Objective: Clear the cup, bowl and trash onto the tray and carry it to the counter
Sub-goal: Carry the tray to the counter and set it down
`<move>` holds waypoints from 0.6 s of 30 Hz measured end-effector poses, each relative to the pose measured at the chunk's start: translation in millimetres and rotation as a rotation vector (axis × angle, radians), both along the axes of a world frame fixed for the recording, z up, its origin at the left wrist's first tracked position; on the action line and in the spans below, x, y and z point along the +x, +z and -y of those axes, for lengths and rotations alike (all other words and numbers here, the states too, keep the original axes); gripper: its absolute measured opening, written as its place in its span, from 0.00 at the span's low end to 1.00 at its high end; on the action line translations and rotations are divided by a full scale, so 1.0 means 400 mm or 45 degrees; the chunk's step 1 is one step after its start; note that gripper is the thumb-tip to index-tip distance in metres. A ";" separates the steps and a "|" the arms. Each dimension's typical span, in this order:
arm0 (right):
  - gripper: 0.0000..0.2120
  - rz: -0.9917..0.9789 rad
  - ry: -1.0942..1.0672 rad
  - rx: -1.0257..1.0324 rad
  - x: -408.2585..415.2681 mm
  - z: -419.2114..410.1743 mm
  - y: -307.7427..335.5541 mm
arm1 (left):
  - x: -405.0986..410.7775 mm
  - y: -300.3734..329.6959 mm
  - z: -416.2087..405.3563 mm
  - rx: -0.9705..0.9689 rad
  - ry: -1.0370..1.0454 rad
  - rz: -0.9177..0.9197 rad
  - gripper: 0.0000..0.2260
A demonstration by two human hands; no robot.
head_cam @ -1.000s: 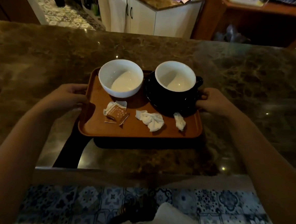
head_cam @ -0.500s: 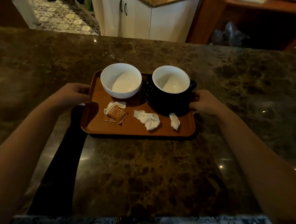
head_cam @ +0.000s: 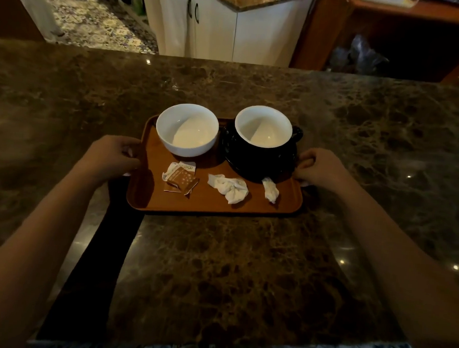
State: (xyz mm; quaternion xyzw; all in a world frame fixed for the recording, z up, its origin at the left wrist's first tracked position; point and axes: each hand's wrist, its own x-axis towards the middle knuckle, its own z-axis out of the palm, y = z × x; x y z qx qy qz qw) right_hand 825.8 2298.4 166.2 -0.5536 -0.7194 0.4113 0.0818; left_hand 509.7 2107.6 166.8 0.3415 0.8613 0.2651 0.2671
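A brown tray [head_cam: 208,203] rests flat on the dark marble counter [head_cam: 218,266]. On its far left stands a white bowl [head_cam: 187,130]. On its far right a black cup with a white inside [head_cam: 263,134] sits on a black saucer [head_cam: 252,167]. Along the near side lie a torn brown wrapper [head_cam: 181,178], a crumpled white napkin [head_cam: 229,187] and a smaller paper scrap [head_cam: 270,190]. My left hand [head_cam: 109,155] grips the tray's left edge. My right hand [head_cam: 320,166] grips its right edge.
The marble counter stretches wide on all sides of the tray. Beyond its far edge stand white cabinets [head_cam: 217,27] and a wooden shelf unit [head_cam: 390,36]. Patterned floor tiles [head_cam: 98,20] show at the back left and below the near edge.
The tray was held above the counter's near edge; it has moved forward and now sits on the counter. Both hands stay on its edges.
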 end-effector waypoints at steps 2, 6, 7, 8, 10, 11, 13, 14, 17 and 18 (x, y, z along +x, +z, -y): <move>0.19 -0.005 -0.016 -0.012 0.011 0.019 -0.005 | -0.001 -0.002 0.020 -0.035 -0.044 -0.050 0.21; 0.17 -0.001 -0.041 0.098 0.016 0.029 -0.015 | 0.003 -0.011 0.031 0.002 -0.043 -0.066 0.19; 0.16 0.001 -0.050 0.107 0.013 0.026 -0.016 | 0.002 -0.012 0.029 0.007 -0.032 -0.063 0.20; 0.16 -0.009 -0.065 0.108 0.011 0.022 -0.020 | 0.001 -0.014 0.025 0.008 -0.028 -0.059 0.20; 0.16 -0.054 -0.118 0.110 0.005 0.012 -0.027 | -0.002 -0.017 0.016 0.020 -0.005 -0.037 0.20; 0.15 -0.075 -0.147 0.119 0.001 0.006 -0.029 | -0.004 -0.017 0.010 0.032 0.016 -0.019 0.20; 0.15 -0.074 -0.168 0.138 -0.008 -0.011 -0.036 | -0.008 -0.018 -0.001 0.050 0.054 0.014 0.20; 0.14 -0.076 -0.171 0.135 -0.012 -0.021 -0.040 | -0.010 -0.018 -0.007 0.057 0.071 0.022 0.20; 0.14 -0.092 -0.198 0.109 -0.024 -0.045 -0.045 | -0.010 -0.017 -0.021 0.111 0.095 0.035 0.20; 0.14 -0.101 -0.204 0.108 -0.027 -0.053 -0.048 | -0.010 -0.019 -0.024 0.133 0.102 0.038 0.20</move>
